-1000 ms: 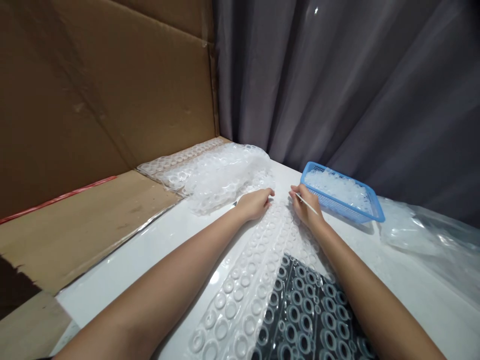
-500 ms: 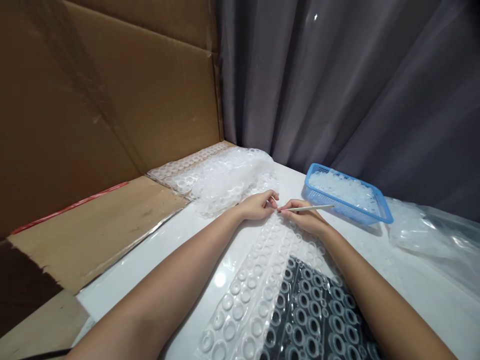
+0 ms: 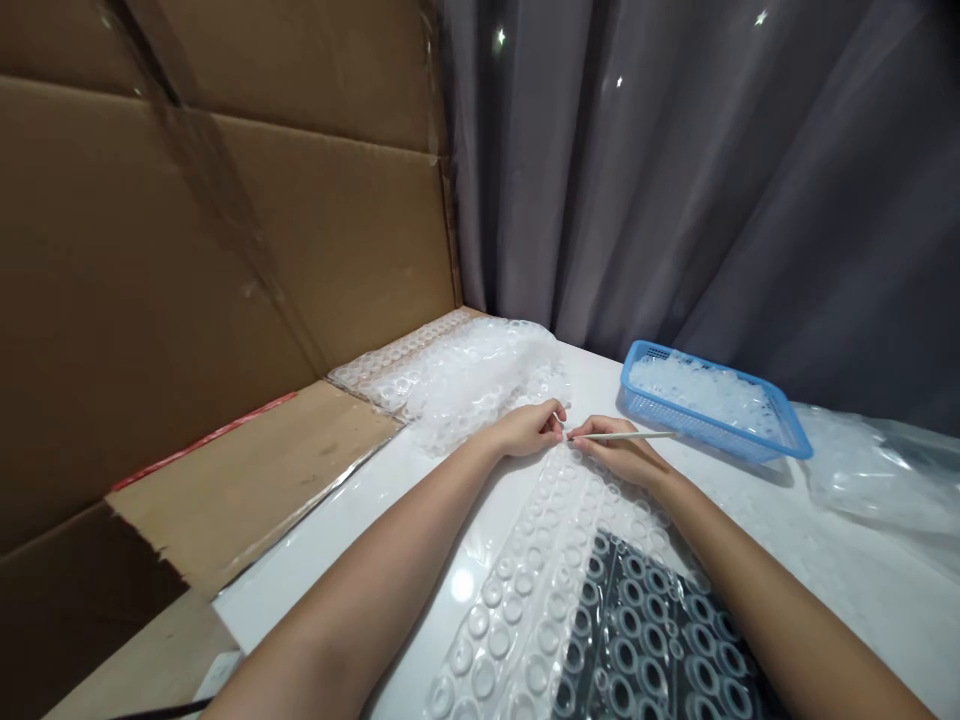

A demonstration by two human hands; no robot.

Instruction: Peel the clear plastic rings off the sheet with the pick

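A slim pale stick lies nearly level above the far end of the ringed sheet, a long clear plastic piece covered in raised round rings. The right hand, over the far right part of the ringed sheet, pinches the stick between thumb and fingers near its dark tip, the other end pointing off to the right. The left hand is just beyond the far left corner of the ringed sheet, its fingers curled in close to the thumb and near the stick's tip; whether it grips anything small I cannot tell. Under the near right part of the ringed sheet a black patch shows through, making the rings there stand out. The ringed sheet rests on a white table. Beyond it to the right sits a blue basket filled with small whitish translucent pieces, and farther right of it lies a clear plastic bag. Beyond it to the left is a heap of clear plastic; left of it lies flat cardboard. A grey curtain hangs behind it all.
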